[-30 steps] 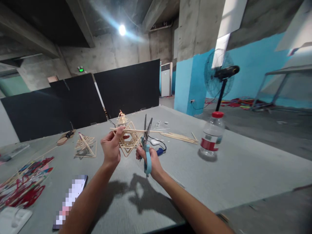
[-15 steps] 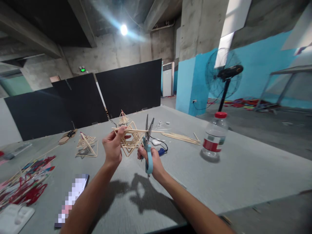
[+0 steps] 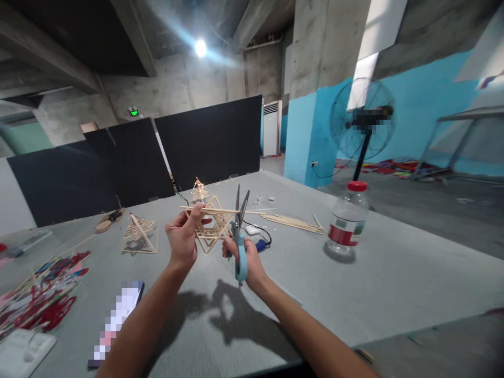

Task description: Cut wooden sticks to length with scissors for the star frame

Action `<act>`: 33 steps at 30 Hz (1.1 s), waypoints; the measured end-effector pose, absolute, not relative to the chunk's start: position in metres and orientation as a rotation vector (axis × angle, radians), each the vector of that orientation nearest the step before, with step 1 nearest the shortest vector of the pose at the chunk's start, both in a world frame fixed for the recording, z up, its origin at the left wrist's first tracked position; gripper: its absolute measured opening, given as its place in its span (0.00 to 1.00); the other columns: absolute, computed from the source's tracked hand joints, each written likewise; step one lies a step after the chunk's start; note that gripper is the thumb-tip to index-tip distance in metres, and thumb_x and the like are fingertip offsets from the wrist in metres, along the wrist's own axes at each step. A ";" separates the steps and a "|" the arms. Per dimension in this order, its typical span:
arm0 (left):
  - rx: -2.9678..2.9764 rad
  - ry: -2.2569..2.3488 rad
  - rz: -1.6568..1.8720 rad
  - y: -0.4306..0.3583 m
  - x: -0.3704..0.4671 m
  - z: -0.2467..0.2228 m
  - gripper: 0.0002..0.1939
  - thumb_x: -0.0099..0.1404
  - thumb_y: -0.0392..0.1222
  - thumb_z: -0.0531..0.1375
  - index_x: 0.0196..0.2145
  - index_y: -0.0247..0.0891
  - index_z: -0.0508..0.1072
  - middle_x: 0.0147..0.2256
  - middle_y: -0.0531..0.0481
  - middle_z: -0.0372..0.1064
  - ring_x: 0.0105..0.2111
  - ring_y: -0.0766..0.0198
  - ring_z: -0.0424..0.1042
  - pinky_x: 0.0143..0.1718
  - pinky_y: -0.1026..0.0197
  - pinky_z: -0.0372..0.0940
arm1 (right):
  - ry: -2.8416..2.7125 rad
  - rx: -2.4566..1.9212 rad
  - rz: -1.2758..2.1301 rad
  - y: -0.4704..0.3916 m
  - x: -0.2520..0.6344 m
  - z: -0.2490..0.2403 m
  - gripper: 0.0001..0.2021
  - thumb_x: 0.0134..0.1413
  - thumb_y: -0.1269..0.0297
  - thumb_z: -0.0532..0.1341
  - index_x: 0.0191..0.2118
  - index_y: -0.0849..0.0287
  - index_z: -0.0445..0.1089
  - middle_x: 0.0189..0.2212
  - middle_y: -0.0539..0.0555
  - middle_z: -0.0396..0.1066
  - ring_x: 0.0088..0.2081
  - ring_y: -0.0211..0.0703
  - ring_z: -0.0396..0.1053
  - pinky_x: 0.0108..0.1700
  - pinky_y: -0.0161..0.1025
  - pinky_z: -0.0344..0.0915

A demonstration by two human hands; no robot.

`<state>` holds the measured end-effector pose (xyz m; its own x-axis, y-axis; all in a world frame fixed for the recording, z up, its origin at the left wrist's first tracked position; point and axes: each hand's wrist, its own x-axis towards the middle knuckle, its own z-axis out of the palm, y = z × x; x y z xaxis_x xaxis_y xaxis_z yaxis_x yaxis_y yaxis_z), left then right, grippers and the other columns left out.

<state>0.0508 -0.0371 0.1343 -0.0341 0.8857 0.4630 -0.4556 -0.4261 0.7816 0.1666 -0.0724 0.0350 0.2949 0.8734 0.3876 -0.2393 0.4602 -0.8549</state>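
Observation:
My left hand point(image 3: 184, 236) is closed on a frame of thin wooden sticks point(image 3: 208, 247), and its thumb pins a loose wooden stick point(image 3: 220, 210) across the top. The stick runs to the right, where the parted blades of the scissors point(image 3: 241, 257) meet it; whether they touch it I cannot tell. My right hand point(image 3: 252, 260) grips the light-blue handles, with the blades pointing up. Behind the frame stands a small stick pyramid point(image 3: 199, 191) with tiny warm lights on it. Another stick pyramid point(image 3: 140, 235) stands left of my left hand.
Loose wooden sticks point(image 3: 295, 224) lie right of the scissors, near a blue-handled corded tool point(image 3: 261, 244). A red-capped plastic bottle point(image 3: 345, 223) stands farther right. At left are a phone point(image 3: 118, 320), a heap of coloured scraps point(image 3: 43, 294) and a white tray point(image 3: 27, 352).
Small lights now glow on the pyramid at the back. The fan head has turned slightly. My hands, the frame, the stick and the scissors hold almost the same position.

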 end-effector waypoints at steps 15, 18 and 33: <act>1.185 0.527 1.680 -0.037 0.051 0.136 0.21 0.50 0.55 0.78 0.33 0.35 0.84 0.32 0.50 0.80 0.28 0.68 0.76 0.31 0.64 0.78 | -0.980 -0.768 0.850 -0.070 0.167 0.031 0.28 0.48 0.34 0.70 0.34 0.56 0.68 0.23 0.47 0.65 0.26 0.38 0.61 0.31 0.38 0.60; 1.184 0.524 1.679 -0.037 0.051 0.136 0.21 0.49 0.55 0.79 0.33 0.35 0.84 0.32 0.50 0.79 0.28 0.68 0.76 0.31 0.65 0.78 | -0.981 -0.766 0.846 -0.070 0.167 0.031 0.27 0.49 0.34 0.69 0.34 0.55 0.68 0.23 0.47 0.65 0.26 0.38 0.61 0.31 0.38 0.60; 1.216 0.532 1.663 -0.037 0.051 0.134 0.20 0.51 0.54 0.78 0.34 0.36 0.85 0.31 0.50 0.79 0.27 0.68 0.76 0.29 0.65 0.77 | -0.985 -0.796 0.811 -0.072 0.166 0.038 0.28 0.48 0.32 0.68 0.30 0.54 0.65 0.21 0.47 0.63 0.26 0.39 0.59 0.30 0.39 0.59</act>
